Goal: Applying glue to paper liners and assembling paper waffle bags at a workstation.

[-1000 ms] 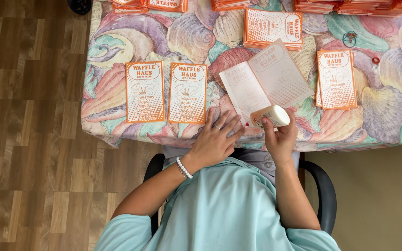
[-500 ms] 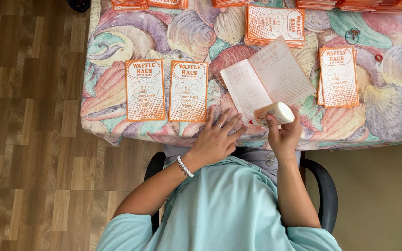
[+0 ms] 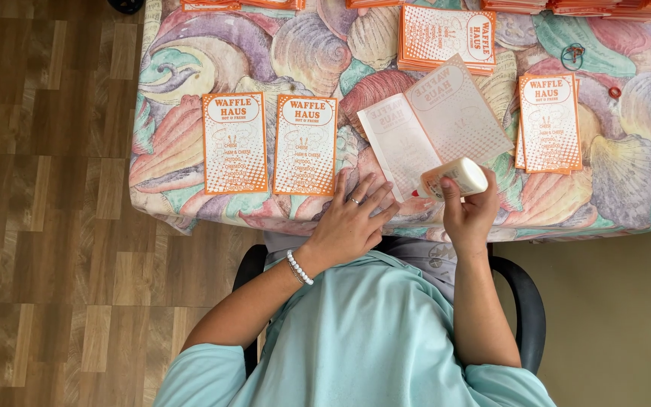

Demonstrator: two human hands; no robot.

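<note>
My right hand (image 3: 470,215) grips a white glue bottle (image 3: 455,178), tipped on its side with the nozzle pointing left at the lower edge of an unfolded pale paper sheet (image 3: 435,124). My left hand (image 3: 352,222) lies flat with fingers spread on the table beside that sheet's near left corner, pinning it down. A bead bracelet is on the left wrist and a ring on one finger. Left of the hands, two orange and white printed cards (image 3: 234,143) (image 3: 306,144) lie side by side.
The table wears a seashell-patterned cloth (image 3: 190,60). Stacks of the same orange cards sit at the back (image 3: 447,38) and to the right (image 3: 549,123). Small rubber bands (image 3: 573,55) lie at the far right. I sit in a black chair (image 3: 525,301); wooden floor lies left.
The glue bottle has tilted and shifted a little left, its nozzle now closer to the sheet's edge. The left hand stays on the paper.
</note>
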